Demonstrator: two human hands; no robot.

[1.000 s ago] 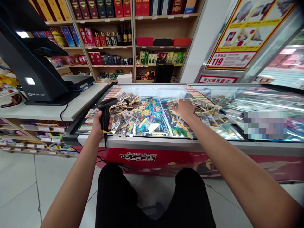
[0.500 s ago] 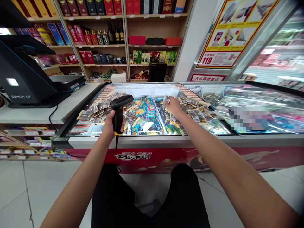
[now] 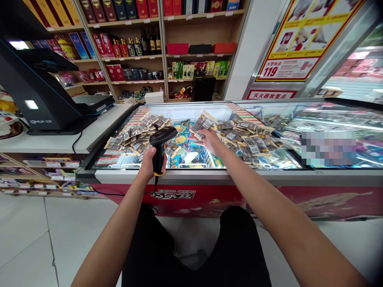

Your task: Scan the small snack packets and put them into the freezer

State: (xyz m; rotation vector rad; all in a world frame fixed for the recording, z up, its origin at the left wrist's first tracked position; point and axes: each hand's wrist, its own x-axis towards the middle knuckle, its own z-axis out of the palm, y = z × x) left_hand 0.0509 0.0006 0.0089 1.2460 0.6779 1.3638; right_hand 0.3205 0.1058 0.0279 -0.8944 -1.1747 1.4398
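A black handheld barcode scanner is upright in my left hand, fingers wrapped round its handle. Its head points toward a pile of small clear-and-brown snack packets on the left part of the freezer's glass top. My right hand pinches one snack packet by its lower edge, some fingers stretched out below it. That packet is tilted with its printed label toward me, above the gap between the two piles. Right of my hand lies a second pile of packets.
The chest freezer with colourful frozen bags inside spans the front. A counter with a checkout terminal stands left. The scanner's cable hangs along the freezer front. Shelves of boxes and bottles stand behind.
My right hand has moved left and turned, bringing the packet toward the middle with its label facing me. The scanner stays in my left hand; the whole view has shifted slightly.
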